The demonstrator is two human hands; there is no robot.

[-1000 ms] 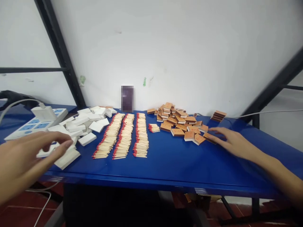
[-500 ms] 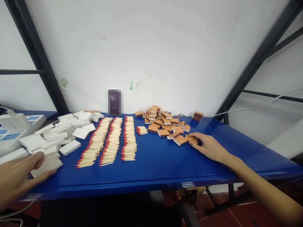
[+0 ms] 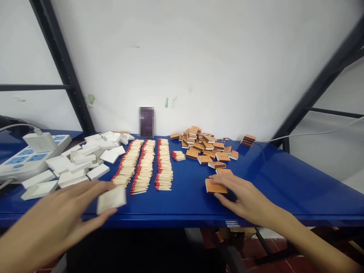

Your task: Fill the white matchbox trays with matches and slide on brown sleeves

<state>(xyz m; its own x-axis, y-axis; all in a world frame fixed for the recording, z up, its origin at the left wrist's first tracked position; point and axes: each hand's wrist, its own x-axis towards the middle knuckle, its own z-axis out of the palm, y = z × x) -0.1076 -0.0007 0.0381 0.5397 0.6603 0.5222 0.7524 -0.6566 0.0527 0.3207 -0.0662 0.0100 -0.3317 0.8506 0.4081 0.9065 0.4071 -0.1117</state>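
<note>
My left hand [image 3: 61, 220] pinches a white inner matchbox tray [image 3: 111, 199] above the front edge of the blue table [image 3: 284, 189]. My right hand [image 3: 241, 195] lies on the table with its fingers closed around an orange matchbox sleeve [image 3: 215, 186]. Another orange sleeve [image 3: 224, 171] lies just behind it. Three rows of red-tipped matches [image 3: 148, 163] run down the middle between my hands.
A heap of white trays [image 3: 82, 159] lies at the left and a heap of orange sleeves [image 3: 206, 146] at the back right, with a small stack [image 3: 248, 140] apart. A white power strip [image 3: 31, 153] sits far left. Black frame bars rise on both sides.
My left hand has lifted a white tray from the heap and carried it right. My right hand has dragged an orange sleeve from the heap toward the front edge.
</note>
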